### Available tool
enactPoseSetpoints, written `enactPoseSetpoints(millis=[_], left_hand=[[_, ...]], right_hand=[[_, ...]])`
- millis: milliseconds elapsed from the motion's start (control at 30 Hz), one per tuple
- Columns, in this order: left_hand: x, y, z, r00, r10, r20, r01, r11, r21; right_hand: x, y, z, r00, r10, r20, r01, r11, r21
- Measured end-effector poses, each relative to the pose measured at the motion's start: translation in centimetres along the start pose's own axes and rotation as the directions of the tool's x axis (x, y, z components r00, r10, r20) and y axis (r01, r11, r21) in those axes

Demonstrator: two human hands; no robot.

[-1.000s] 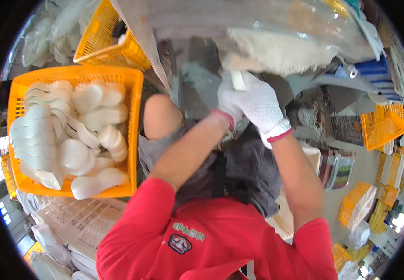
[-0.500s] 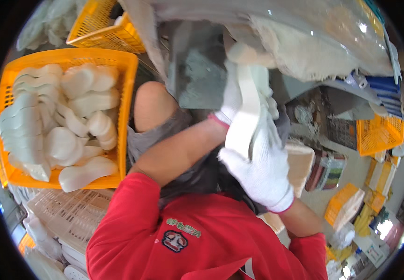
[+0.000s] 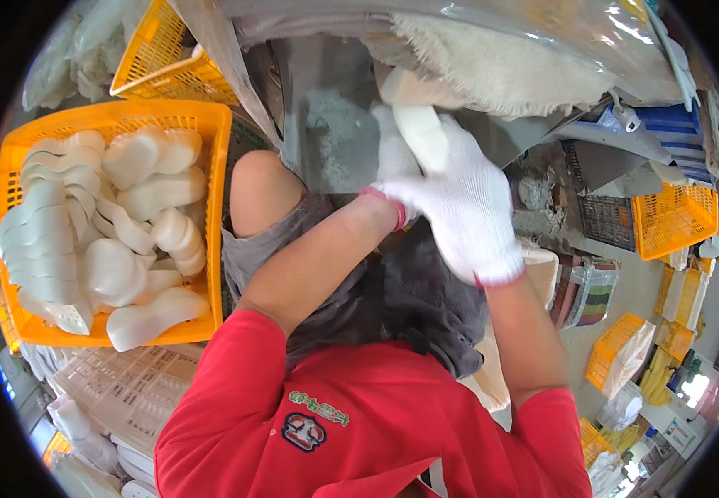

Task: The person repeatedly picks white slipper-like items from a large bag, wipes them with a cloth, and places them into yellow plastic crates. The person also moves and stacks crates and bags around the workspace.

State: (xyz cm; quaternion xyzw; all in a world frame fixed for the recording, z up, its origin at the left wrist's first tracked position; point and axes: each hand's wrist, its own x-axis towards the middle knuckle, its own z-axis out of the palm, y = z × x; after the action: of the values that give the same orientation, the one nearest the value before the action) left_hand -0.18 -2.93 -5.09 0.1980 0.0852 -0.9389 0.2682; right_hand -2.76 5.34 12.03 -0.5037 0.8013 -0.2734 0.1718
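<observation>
A smooth white, curved, sole-shaped piece (image 3: 423,138) is between my two hands in front of me. My left hand (image 3: 394,158), in a white knit glove with a red cuff, is closed on its left side; most of those fingers are hidden. My right hand (image 3: 469,203), gloved the same way, wraps round the piece from the right and covers its lower part. The right thumb reaches across to the left wrist. Just beyond the piece's far end is a pale beige rounded form (image 3: 419,89) under the cloth; whether they touch, I cannot tell.
An orange crate (image 3: 218,249) full of similar white pieces (image 3: 114,270) stands at my left. Ahead are a grey bin-like recess (image 3: 326,108) and a frayed cream cloth (image 3: 501,70). Another orange crate (image 3: 677,220) and a striped bundle (image 3: 588,290) lie at right.
The piece has turned and tipped, so less of its length shows. My right hand has moved up over it, its thumb now across my left wrist. The view has shifted slightly.
</observation>
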Motion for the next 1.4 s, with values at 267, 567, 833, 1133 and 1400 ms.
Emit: enactPoseSetpoints(millis=[267,567,833,1133,1400], left_hand=[[-0.4,2.5,8.3,0.980,0.192,0.047,-0.194,0.899,0.391],[-2.0,0.2,0.8,0.997,0.070,0.022,-0.074,0.951,0.301],[-11.0,7.6,5.0,0.982,0.178,-0.059,0.046,0.075,0.996],[-17.2,36.1,-1.8,0.208,0.487,0.848,0.665,-0.707,0.243],[-25.6,28.8,4.2,0.712,0.188,0.677,-0.055,-0.946,0.320]], right_hand=[[0.8,0.0,-1.2,0.988,-0.103,0.114,0.133,0.946,-0.296],[-13.3,10.5,1.2,0.915,0.397,0.070,-0.324,0.621,0.714],[-10.3,10.5,0.0,0.941,0.315,0.123,-0.301,0.614,0.730],[-28.0,28.4,-3.8,0.969,0.245,0.034,-0.189,0.822,-0.537],[-19.7,17.1,-1.6,0.885,0.463,0.039,-0.465,0.883,0.057]])
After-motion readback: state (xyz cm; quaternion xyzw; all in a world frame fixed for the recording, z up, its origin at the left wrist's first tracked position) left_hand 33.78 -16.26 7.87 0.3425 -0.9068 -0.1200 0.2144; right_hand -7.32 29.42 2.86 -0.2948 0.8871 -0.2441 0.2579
